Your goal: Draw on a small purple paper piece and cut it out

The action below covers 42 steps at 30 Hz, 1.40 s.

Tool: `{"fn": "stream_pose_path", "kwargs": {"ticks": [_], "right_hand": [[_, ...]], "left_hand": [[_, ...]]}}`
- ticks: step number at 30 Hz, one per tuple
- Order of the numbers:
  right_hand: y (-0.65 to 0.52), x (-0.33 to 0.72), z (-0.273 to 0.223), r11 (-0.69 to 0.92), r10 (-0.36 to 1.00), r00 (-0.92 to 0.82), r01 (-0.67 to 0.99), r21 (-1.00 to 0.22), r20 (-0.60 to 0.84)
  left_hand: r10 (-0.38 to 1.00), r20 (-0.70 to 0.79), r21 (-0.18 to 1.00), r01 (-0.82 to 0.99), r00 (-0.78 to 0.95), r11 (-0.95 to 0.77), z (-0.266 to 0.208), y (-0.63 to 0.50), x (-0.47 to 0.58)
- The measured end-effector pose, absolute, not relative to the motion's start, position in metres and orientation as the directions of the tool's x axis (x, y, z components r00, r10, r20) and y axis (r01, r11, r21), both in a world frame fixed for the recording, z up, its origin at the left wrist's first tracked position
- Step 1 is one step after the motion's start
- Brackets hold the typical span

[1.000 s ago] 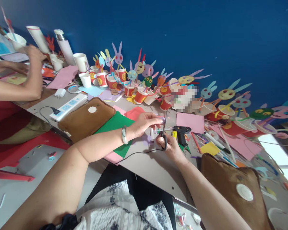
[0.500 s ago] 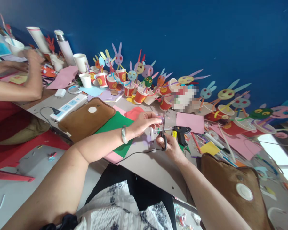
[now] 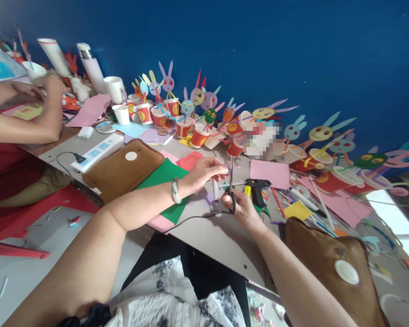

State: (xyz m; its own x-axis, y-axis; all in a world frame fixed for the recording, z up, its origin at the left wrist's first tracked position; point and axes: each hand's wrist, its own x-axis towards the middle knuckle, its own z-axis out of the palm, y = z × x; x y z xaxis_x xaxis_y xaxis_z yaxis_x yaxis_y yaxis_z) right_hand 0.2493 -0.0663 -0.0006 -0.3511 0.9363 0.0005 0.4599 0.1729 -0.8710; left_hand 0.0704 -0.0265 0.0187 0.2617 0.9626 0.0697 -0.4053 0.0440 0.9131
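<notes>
My left hand (image 3: 204,175) pinches a small piece of purple paper (image 3: 227,167) between thumb and fingertips, most of it hidden by the fingers. Black-handled scissors (image 3: 232,200) are gripped in my right hand (image 3: 246,211), thumb through one loop. Their blades point away from me, close together, right beside the purple paper. Just right of the scissors lies a black glue gun (image 3: 258,193) with a yellow part, its cord running left across the table. Purple scraps (image 3: 207,199) lie below my left hand, and a green sheet (image 3: 160,179) is under my left wrist.
Rabbit-faced paper figures in red cups (image 3: 200,136) line the wall side. Brown cushioned pouches (image 3: 122,170) lie left and right. A power strip (image 3: 98,152), pink paper (image 3: 269,173) and pens share the table. At far left, a co-worker's hands (image 3: 51,88) work near a white cup (image 3: 34,70).
The scissor blades have drawn closer together and shifted slightly left. My left hand stays nearly in place. The co-worker's hands and the white cup have moved a little right.
</notes>
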Motion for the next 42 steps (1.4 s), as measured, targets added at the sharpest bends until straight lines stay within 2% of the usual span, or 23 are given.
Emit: {"fn": "stream_pose_path", "kwargs": {"ticks": [36,42], "right_hand": [[-0.0648,0.2496,-0.0035,0.181,0.933,-0.359,0.463,-0.867,0.003],[-0.0661,0.2484,-0.0005,0.179,0.937,-0.348,0.476,-0.861,0.003]], "left_hand": [[0.968,0.070,0.919,-0.392,0.243,0.031,0.0171,-0.0226,0.0654],[0.983,0.021,0.896,-0.441,0.184,0.063,0.0178,-0.0213,0.0674]]}}
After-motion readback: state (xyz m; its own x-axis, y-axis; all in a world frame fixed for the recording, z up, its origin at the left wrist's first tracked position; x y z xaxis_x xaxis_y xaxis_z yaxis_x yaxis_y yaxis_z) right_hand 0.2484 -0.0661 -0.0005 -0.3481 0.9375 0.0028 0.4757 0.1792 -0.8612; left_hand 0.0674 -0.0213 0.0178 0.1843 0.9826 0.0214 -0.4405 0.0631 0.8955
